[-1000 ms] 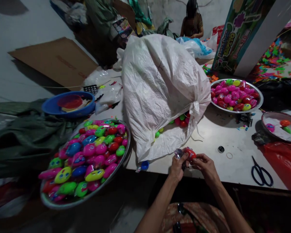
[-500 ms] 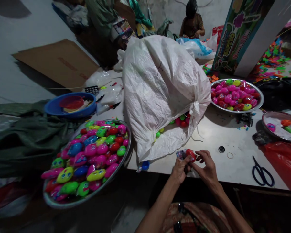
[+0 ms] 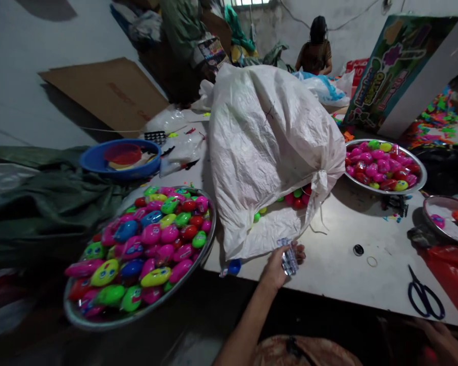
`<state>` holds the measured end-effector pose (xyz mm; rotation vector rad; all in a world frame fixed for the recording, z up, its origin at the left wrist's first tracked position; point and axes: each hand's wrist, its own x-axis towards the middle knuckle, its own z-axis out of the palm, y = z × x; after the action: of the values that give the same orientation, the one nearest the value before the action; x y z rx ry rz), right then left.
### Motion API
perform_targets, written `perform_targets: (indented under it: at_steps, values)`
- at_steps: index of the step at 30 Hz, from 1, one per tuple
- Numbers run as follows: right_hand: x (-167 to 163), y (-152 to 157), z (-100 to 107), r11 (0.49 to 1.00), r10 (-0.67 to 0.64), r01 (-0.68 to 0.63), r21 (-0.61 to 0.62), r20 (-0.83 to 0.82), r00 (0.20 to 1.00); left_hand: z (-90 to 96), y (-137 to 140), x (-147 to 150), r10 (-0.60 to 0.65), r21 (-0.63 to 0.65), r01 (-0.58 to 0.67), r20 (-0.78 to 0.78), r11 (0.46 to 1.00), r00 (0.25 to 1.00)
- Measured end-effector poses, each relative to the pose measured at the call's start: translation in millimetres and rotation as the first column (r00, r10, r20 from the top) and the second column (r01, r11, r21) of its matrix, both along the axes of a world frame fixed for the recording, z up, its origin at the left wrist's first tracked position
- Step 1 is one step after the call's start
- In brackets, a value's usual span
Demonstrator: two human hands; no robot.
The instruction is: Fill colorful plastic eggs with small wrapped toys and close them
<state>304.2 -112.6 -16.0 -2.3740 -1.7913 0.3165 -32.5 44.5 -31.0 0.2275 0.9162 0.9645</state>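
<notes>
My left hand (image 3: 278, 268) is at the table's front edge, its fingers closed round shiny, printed clear plastic wrappers (image 3: 289, 262). My right hand (image 3: 445, 341) is low at the right, below the table edge, dark and smeared by motion. A dim red spot shows close to it; whether the hand holds it cannot be made out. Just beyond my left hand lies the mouth of a big white woven sack (image 3: 267, 137), with coloured plastic eggs (image 3: 298, 202) inside. Dark-handled scissors (image 3: 425, 297) lie on the table above my right hand.
A large basin (image 3: 212, 223) of wrapped coloured eggs stands at left, a blue basin (image 3: 118, 173) behind it. On the right are a metal bowl (image 3: 422, 180) of eggs, a shallow bowl (image 3: 427, 211) and a red bag (image 3: 448, 274). A person (image 3: 315, 53) sits at the back.
My right hand has left my left hand and gone down to the lower right. The red egg no longer shows at my left hand, which keeps the wrappers. The view has shifted slightly.
</notes>
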Motion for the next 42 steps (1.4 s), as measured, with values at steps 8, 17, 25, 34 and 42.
perform_targets:
  at_steps: [8, 17, 25, 34, 42]
  values:
    - [-192.2, 251.9, 21.0, 0.901, 0.389, -0.328, 0.283, -0.199, 0.899, 8.5, 2.9, -19.0, 0.132, 0.135, -0.088, -0.361, 0.987, 0.923]
    - [-211.5, 271.0, 5.6, 0.93, 0.33, -0.235, 0.282, -0.359, 0.873, -3.6, -6.7, -34.4, 0.239, 0.138, -0.197, -0.461, 0.971, 0.855]
    - [-200.3, 184.3, 16.2, 0.961, -0.008, -0.275, -0.001, -1.0, -0.023, -4.5, -0.1, -5.8, 0.182, 0.103, -0.154, -0.387, 0.983, 0.904]
    - [-190.5, 183.7, 8.3, 0.989, -0.135, -0.07, -0.129, -0.987, -0.088, -1.9, -7.0, 0.0, 0.215, 0.135, -0.177, -0.369, 0.975, 0.904]
    - [-175.0, 159.4, 10.9, 0.999, -0.031, 0.002, -0.032, -0.998, -0.056, 0.2, -3.1, -3.1, 0.239, 0.158, -0.186, -0.45, 0.97, 0.86]
